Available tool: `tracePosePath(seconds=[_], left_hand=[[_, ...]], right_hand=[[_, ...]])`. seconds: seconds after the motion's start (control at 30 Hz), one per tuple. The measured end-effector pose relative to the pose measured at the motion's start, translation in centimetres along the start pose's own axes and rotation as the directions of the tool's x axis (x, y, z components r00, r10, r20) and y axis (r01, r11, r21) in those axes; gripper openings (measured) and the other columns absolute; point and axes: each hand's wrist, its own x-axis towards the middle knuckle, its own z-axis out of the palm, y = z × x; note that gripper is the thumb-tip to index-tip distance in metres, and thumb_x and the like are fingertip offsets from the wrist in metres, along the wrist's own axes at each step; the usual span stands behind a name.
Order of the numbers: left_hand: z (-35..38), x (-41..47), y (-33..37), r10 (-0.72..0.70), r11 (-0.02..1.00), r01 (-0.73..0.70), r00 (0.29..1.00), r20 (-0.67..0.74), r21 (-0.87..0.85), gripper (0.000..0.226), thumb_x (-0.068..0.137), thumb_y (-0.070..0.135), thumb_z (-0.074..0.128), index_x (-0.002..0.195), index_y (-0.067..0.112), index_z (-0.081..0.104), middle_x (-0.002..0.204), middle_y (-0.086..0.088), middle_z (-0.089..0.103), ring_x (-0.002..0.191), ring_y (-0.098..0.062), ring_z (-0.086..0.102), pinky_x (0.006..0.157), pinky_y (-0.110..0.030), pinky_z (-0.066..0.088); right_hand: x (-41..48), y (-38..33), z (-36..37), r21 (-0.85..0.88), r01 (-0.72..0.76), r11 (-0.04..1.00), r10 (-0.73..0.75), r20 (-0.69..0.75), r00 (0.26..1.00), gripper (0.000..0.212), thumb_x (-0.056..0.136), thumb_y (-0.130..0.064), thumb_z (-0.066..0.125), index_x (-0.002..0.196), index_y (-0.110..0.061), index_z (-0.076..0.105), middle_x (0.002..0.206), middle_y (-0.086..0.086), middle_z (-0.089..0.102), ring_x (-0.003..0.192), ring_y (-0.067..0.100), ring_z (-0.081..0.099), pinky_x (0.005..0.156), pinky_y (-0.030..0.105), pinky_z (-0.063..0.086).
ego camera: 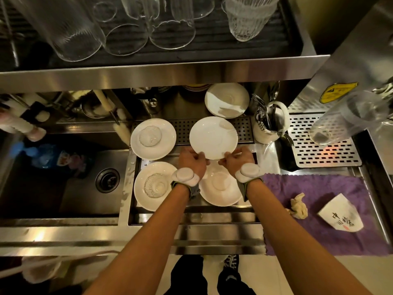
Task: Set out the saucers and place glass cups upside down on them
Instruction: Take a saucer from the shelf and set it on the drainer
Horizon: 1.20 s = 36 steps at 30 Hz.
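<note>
Reaching across the steel bench (127, 233), both wrists pass over a bare near-right saucer (219, 194). Left of it, the near-left saucer (141, 199) carries an upside-down glass cup (154, 185). The left hand (192, 161) and right hand (238, 159) pinch the held saucer (213, 137) by its near rim. The far-left saucer (167, 145) bears a second inverted cup (150, 136).

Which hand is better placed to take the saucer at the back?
Probably the right hand: the back saucer lies beyond the held saucer, on its side; the left hand would cross over. Both pinch the held saucer.
</note>
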Motion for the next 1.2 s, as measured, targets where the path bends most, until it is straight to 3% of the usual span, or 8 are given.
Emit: tracePosePath(seconds=[0.23, 0.47, 0.6, 0.67, 0.77, 0.87, 1.0, 1.2], left_hand=[[-0.2, 0.2, -0.1, -0.038, 0.999, 0.037, 0.999, -0.009, -0.027, 0.021, 0.093, 0.011, 0.059, 0.085, 0.023, 0.043, 0.068, -0.008, 0.069, 0.076, -0.034, 0.074, 0.079, -0.053, 0.061], [-0.5, 0.6, -0.5, -0.020, 0.999, 0.020, 1.000, -0.011, 0.028, 0.023, 0.093, 0.013, 0.058, 0.079, 0.027, 0.047, 0.072, -0.011, 0.072, 0.075, -0.030, 0.075, 0.081, -0.049, 0.061], [-0.8, 0.6, -0.5, -0.016, 0.997, 0.017, 1.000, -0.012, 0.075, 0.006, 0.092, 0.017, 0.061, 0.090, 0.011, 0.060, 0.085, -0.019, 0.076, 0.074, -0.031, 0.075, 0.078, -0.048, 0.062], [-0.8, 0.6, -0.4, -0.033, 0.996, 0.035, 0.999, -0.024, 0.079, 0.020, 0.092, 0.018, 0.061, 0.104, 0.002, 0.059, 0.089, -0.021, 0.075, 0.073, -0.030, 0.074, 0.076, -0.047, 0.062], [-1.0, 0.1, -0.2, -0.043, 0.996, 0.046, 0.998, -0.043, 0.071, 0.027, 0.093, 0.022, 0.061, 0.108, 0.000, 0.058, 0.090, -0.021, 0.075, 0.077, -0.033, 0.074, 0.078, -0.049, 0.061], [-1.1, -0.2, -0.1, -0.031, 0.993, 0.038, 0.998, -0.061, 0.113, 0.031, 0.091, 0.028, 0.062, 0.108, 0.002, 0.063, 0.094, -0.016, 0.075, 0.086, -0.032, 0.073, 0.085, -0.045, 0.059], [-1.4, -1.3, 0.7, -0.011, 0.989, 0.022, 0.997, -0.070, 0.146, 0.035, 0.089, 0.035, 0.064, 0.107, 0.005, 0.065, 0.097, -0.009, 0.075, 0.093, -0.025, 0.071, 0.088, -0.037, 0.056], [-1.4, -3.4, 2.0, 0.019, 0.990, -0.002, 0.993, -0.114, 0.143, 0.040, 0.088, 0.032, 0.068, 0.111, 0.001, 0.057, 0.090, -0.007, 0.067, 0.095, -0.030, 0.067, 0.082, -0.030, 0.049]], right_hand=[[0.9, 0.4, 0.9, 0.057, 0.002, 0.998, -0.002, -0.007, 1.000, 0.026, 0.092, -0.007, 0.061, 0.078, -0.022, 0.044, 0.088, 0.022, 0.068, 0.075, 0.038, 0.072, 0.082, 0.062, 0.059], [1.0, 0.8, 1.4, -0.023, 0.022, 0.999, -0.022, -0.027, 0.999, 0.015, 0.092, -0.018, 0.065, 0.087, -0.015, 0.051, 0.060, 0.001, 0.067, 0.081, 0.034, 0.077, 0.086, 0.052, 0.061], [1.2, 1.0, 1.3, -0.003, 0.005, 1.000, -0.005, -0.011, 1.000, 0.019, 0.092, -0.019, 0.066, 0.095, -0.005, 0.054, 0.059, 0.000, 0.067, 0.065, 0.026, 0.073, 0.082, 0.049, 0.063], [1.2, 1.1, 1.2, 0.023, -0.011, 1.000, 0.011, 0.015, 1.000, 0.019, 0.092, -0.019, 0.066, 0.094, -0.005, 0.054, 0.061, 0.002, 0.067, 0.066, 0.028, 0.073, 0.083, 0.051, 0.062], [1.2, 1.1, 1.1, 0.062, -0.044, 0.997, 0.041, 0.039, 0.998, 0.018, 0.092, -0.021, 0.066, 0.088, -0.014, 0.050, 0.066, 0.005, 0.069, 0.080, 0.037, 0.076, 0.086, 0.056, 0.060], [1.1, 1.1, 0.6, 0.039, -0.053, 0.998, 0.050, 0.062, 0.997, 0.027, 0.091, -0.028, 0.067, 0.100, -0.006, 0.055, 0.061, -0.001, 0.072, 0.064, 0.017, 0.076, 0.079, 0.045, 0.064], [0.6, 0.5, -0.2, 0.089, -0.109, 0.990, 0.101, 0.092, 0.991, 0.030, 0.094, -0.021, 0.064, 0.109, 0.003, 0.056, 0.071, 0.008, 0.069, 0.061, 0.019, 0.069, 0.088, 0.055, 0.060], [-1.2, -1.2, -1.7, 0.096, -0.139, 0.986, 0.134, 0.057, 0.989, 0.015, 0.096, -0.018, 0.062, 0.086, -0.013, 0.051, 0.072, 0.009, 0.067, 0.059, 0.021, 0.068, 0.072, 0.039, 0.062]])
